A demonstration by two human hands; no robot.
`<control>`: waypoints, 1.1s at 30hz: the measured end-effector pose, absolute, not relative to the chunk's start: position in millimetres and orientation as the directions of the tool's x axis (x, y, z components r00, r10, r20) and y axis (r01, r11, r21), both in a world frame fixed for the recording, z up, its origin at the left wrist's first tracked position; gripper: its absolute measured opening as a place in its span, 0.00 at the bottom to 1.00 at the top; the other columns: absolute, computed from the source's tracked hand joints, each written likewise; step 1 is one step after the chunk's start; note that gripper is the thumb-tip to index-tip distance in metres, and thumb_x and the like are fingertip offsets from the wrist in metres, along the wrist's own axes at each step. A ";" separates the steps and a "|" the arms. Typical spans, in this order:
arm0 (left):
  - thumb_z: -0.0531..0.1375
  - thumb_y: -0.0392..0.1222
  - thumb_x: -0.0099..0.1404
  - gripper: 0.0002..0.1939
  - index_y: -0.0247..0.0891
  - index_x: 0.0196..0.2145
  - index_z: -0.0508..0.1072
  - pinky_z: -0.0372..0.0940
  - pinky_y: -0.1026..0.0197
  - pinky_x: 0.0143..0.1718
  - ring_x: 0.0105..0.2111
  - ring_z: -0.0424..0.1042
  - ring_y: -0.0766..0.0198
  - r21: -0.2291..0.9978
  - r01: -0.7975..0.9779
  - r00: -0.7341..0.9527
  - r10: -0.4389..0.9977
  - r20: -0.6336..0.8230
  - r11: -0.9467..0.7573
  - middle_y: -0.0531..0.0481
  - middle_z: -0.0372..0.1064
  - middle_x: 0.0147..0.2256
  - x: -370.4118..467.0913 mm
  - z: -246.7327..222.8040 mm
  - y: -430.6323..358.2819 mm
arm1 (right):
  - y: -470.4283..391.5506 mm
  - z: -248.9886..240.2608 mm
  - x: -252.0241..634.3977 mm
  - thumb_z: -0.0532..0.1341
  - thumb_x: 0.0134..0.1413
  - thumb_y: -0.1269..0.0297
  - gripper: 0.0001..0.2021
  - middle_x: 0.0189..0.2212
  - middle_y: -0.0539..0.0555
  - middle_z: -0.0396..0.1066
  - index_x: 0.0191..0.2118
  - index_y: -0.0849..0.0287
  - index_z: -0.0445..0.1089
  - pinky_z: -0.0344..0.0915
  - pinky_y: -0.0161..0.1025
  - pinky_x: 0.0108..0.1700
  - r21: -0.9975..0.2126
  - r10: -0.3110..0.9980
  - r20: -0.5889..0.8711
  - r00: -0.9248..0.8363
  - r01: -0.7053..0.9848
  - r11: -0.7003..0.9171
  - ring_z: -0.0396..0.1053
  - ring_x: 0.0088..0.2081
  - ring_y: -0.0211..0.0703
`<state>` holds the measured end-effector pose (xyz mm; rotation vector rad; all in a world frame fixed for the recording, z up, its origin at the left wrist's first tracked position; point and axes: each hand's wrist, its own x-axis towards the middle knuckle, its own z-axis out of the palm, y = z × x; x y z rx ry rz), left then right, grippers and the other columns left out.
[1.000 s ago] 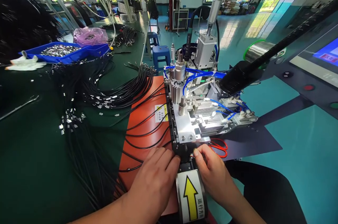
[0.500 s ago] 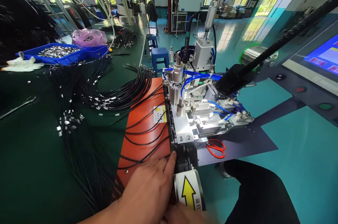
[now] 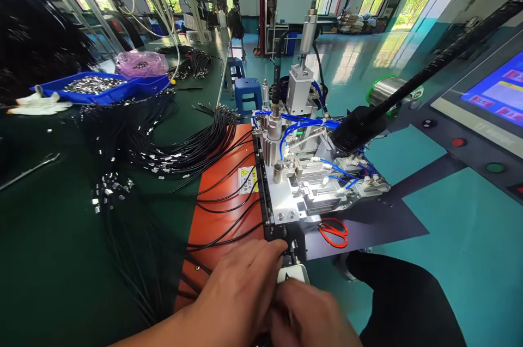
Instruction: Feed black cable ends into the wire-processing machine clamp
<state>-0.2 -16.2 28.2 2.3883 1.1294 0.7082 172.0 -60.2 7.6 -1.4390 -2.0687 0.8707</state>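
Note:
My left hand lies over the near end of the orange plate, its fingers curled together at the machine's black track. What its fingertips grip is hidden beneath them. Close against it on the right, my right hand is closed and slightly blurred, covering most of the white arrow label. Whatever is in that hand cannot be made out. Several black cables run across the orange plate to the track. Beyond my hands stands the metal machine with blue air tubes.
Bundles of black cables with metal ends cover part of the dark green table. A blue tray holds small metal parts. Red-handled scissors lie beside the machine. A control panel stands at the right.
My left hand has shifted a little right, its index finger now bent over the track. My right hand has risen into view and covers most of the arrow label.

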 end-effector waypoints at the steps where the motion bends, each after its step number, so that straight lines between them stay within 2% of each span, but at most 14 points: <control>1: 0.50 0.33 0.72 0.15 0.42 0.54 0.64 0.70 0.56 0.38 0.38 0.74 0.58 0.559 0.578 0.553 0.789 0.269 -0.595 0.48 0.74 0.40 0.3 28.0 -16.2 | -55.9 10.3 177.7 0.57 0.54 0.72 0.07 0.26 0.48 0.75 0.30 0.55 0.72 0.60 0.32 0.26 -0.748 0.944 0.040 -0.327 0.617 0.246 0.73 0.25 0.37; 5: 0.51 0.36 0.73 0.09 0.40 0.47 0.68 0.68 0.57 0.35 0.37 0.72 0.57 0.613 0.546 0.618 0.769 0.166 -0.571 0.48 0.71 0.37 2.8 30.0 -11.0 | -40.7 18.6 193.1 0.56 0.60 0.70 0.09 0.27 0.48 0.73 0.34 0.55 0.73 0.61 0.32 0.28 -0.791 0.959 0.054 -0.278 0.574 0.211 0.69 0.26 0.36; 8: 0.51 0.37 0.74 0.08 0.40 0.42 0.70 0.67 0.59 0.35 0.37 0.70 0.59 0.669 0.524 0.629 0.769 0.114 -0.527 0.48 0.69 0.37 2.7 34.0 -3.3 | -35.5 18.5 197.6 0.57 0.62 0.68 0.08 0.28 0.47 0.72 0.36 0.54 0.74 0.62 0.32 0.29 -0.811 0.970 0.031 -0.242 0.561 0.166 0.69 0.27 0.36; 12: 0.54 0.35 0.73 0.09 0.44 0.44 0.73 0.65 0.63 0.34 0.37 0.70 0.62 0.687 0.518 0.638 0.765 0.086 -0.509 0.50 0.68 0.38 0.4 34.1 1.4 | -35.9 16.6 202.7 0.57 0.64 0.63 0.09 0.29 0.47 0.73 0.37 0.52 0.75 0.63 0.32 0.29 -0.833 0.978 0.021 -0.207 0.537 0.131 0.70 0.28 0.37; 14: 0.61 0.37 0.68 0.08 0.43 0.45 0.73 0.65 0.62 0.33 0.35 0.69 0.61 0.685 0.500 0.653 0.750 0.105 -0.531 0.50 0.68 0.38 0.5 29.5 -0.7 | -38.0 16.1 206.4 0.57 0.65 0.61 0.09 0.30 0.47 0.74 0.37 0.52 0.75 0.65 0.31 0.29 -0.853 0.985 0.027 -0.170 0.510 0.111 0.71 0.28 0.37; 17: 0.67 0.40 0.60 0.20 0.40 0.50 0.70 0.65 0.60 0.33 0.35 0.68 0.58 0.663 0.487 0.666 0.733 0.138 -0.568 0.48 0.68 0.38 4.3 18.2 -6.2 | -43.3 13.0 211.9 0.60 0.62 0.55 0.10 0.26 0.47 0.73 0.42 0.51 0.76 0.68 0.32 0.28 -0.876 1.000 -0.013 -0.024 0.483 0.001 0.71 0.26 0.38; 20: 0.60 0.36 0.69 0.11 0.40 0.49 0.70 0.64 0.61 0.33 0.34 0.67 0.61 0.624 0.528 0.601 0.773 0.205 -0.576 0.49 0.67 0.36 11.1 6.8 -9.8 | -49.7 5.7 215.8 0.66 0.55 0.50 0.17 0.19 0.44 0.66 0.47 0.52 0.75 0.67 0.32 0.24 -0.870 0.993 -0.022 0.116 0.487 -0.076 0.67 0.21 0.39; 24: 0.56 0.36 0.73 0.05 0.39 0.42 0.72 0.62 0.62 0.31 0.31 0.66 0.63 0.599 0.557 0.533 0.801 0.272 -0.574 0.51 0.65 0.31 17.7 -0.1 -10.3 | -55.0 -3.0 218.6 0.65 0.57 0.52 0.15 0.25 0.46 0.72 0.46 0.52 0.75 0.69 0.32 0.26 -0.848 0.986 0.071 0.150 0.530 -0.020 0.68 0.22 0.37; 28: 0.55 0.36 0.74 0.05 0.38 0.42 0.72 0.63 0.62 0.32 0.31 0.66 0.63 0.617 0.536 0.537 0.797 0.277 -0.576 0.51 0.65 0.32 18.1 -0.4 -9.6 | -54.6 -5.7 221.9 0.64 0.60 0.56 0.12 0.33 0.50 0.76 0.47 0.51 0.74 0.69 0.31 0.26 -0.771 0.978 0.187 0.090 0.630 0.089 0.69 0.23 0.36; 33: 0.54 0.35 0.74 0.06 0.38 0.42 0.72 0.64 0.61 0.34 0.32 0.66 0.62 0.653 0.518 0.535 0.805 0.256 -0.552 0.50 0.66 0.33 16.9 -0.9 -10.4 | -55.6 -8.3 224.7 0.62 0.63 0.58 0.12 0.38 0.52 0.76 0.49 0.52 0.74 0.73 0.33 0.30 -0.701 0.962 0.272 0.031 0.691 0.176 0.72 0.26 0.38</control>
